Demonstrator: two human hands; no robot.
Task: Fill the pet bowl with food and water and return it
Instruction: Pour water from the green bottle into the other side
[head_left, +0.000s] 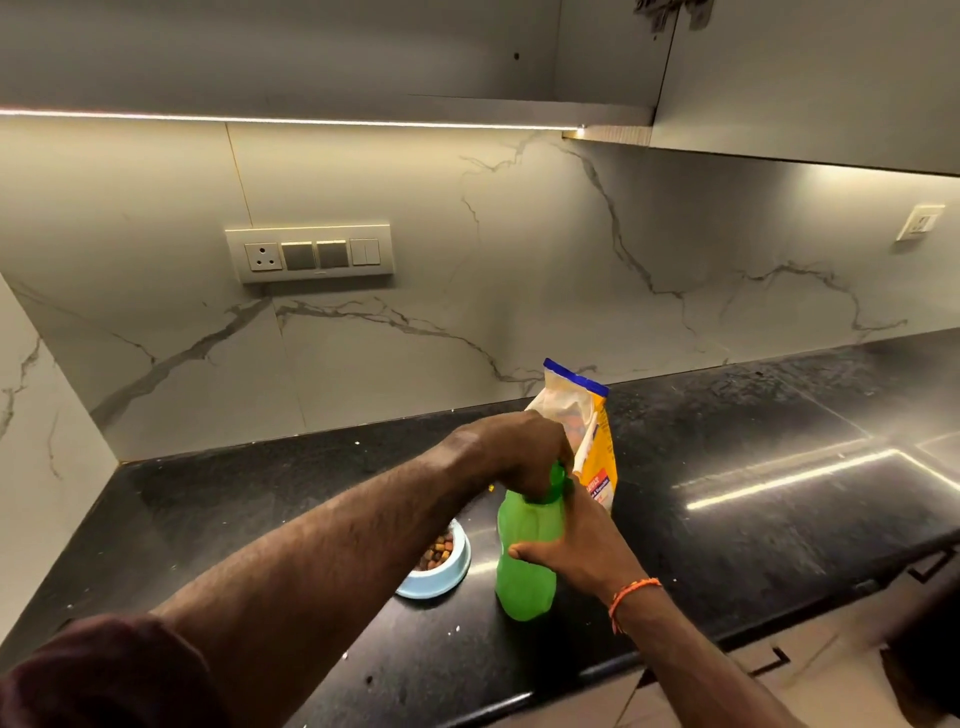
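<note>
While the green bottle (524, 561) stands upright on the black countertop (753, 525), both hands are engaged on it. The left hand (519, 457) is closed over the cap at the top of the bottle, fingers wrapped down around the neck. The right hand (576, 551) grips the body of the bottle from the right side, thumb across the front, an orange thread band at the wrist. From this posture the step in hand is judged to be the opening of the bottle; whether the cap is loosened or tight cannot be told, as the left hand covers it.

Pet bowl (441, 564): a pale blue bowl resting on the countertop just left of the bottle, partly hidden behind the left forearm. The visible compartment holds brown and tan kibble. No water is visible in the bowl; whether a second compartment exists under the forearm cannot be determined.

Food bag (592, 441): yellow with a blue top edge, standing open just behind the bottle near the marble backsplash (467, 260). Kibble shows inside its mouth.

Assessment of progress: the food portion appears done, given the kibble in the bowl. The water portion is judged not yet done. Remaining, by this reading: uncap the bottle, pour water into the bowl, and carry the bowl back to its place, which is not in view. The open bag also remains unsealed.
</note>
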